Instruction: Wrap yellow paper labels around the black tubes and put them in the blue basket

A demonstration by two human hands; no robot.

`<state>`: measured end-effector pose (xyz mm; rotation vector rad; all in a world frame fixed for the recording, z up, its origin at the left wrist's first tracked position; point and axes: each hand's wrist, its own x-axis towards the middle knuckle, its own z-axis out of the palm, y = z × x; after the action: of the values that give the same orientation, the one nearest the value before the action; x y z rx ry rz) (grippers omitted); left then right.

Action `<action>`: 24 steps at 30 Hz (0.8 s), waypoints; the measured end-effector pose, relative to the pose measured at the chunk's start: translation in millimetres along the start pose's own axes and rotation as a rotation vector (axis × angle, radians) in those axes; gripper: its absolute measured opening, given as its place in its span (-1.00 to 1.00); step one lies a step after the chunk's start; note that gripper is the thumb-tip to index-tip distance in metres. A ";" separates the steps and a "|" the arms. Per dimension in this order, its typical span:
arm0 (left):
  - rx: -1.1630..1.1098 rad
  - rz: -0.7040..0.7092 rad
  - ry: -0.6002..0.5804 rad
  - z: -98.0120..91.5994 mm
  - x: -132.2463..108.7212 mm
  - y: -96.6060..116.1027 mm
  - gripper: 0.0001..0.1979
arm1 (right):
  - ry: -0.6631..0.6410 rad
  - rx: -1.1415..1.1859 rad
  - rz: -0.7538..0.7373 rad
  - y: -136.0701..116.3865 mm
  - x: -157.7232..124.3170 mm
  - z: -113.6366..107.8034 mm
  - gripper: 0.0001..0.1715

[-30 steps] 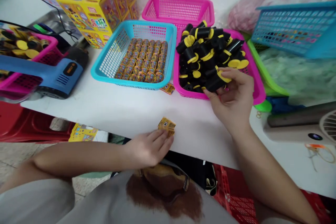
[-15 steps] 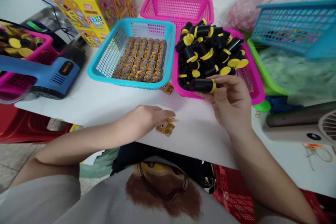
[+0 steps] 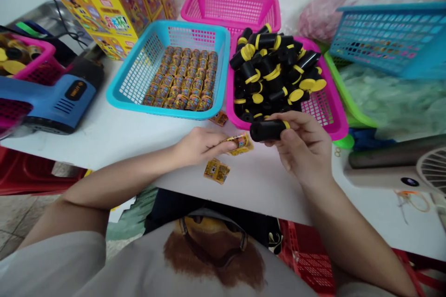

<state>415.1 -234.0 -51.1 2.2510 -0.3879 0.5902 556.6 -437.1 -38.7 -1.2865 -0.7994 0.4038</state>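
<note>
Moved over since a moment ago, my left hand (image 3: 204, 145) now pinches a printed yellow packet (image 3: 240, 144) (its tiny print unreadable); my right hand (image 3: 301, 146) curls firmly around a black yellow-capped tube (image 3: 267, 130).

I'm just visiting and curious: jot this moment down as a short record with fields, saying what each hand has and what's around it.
Left hand: holds a small yellow packet in its fingers
Right hand: holds a black tube with a yellow end
Things nearby: a second yellow packet on the white table; a pink basket heaped with more black tubes
Rest: a blue basket of small printed canisters, stacked yellow boxes, a blue heat gun
</note>
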 end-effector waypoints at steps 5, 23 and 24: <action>0.022 -0.061 -0.023 0.5 -5.2 0.4 -0.35 | -0.088 0.023 0.024 -2.9 -4.8 -2.8 -0.72; 0.075 -0.002 0.031 -8.0 -4.9 2.6 -0.45 | -0.177 -0.080 -0.028 -8.2 -0.5 3.6 -0.75; 0.097 0.001 0.044 -8.1 -5.3 2.5 -0.45 | -0.168 -0.074 -0.024 -7.7 -0.7 4.3 -0.76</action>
<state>407.1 -229.1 -47.5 2.3261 -0.3446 0.6707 551.8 -436.6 -31.2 -1.3222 -0.9784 0.4709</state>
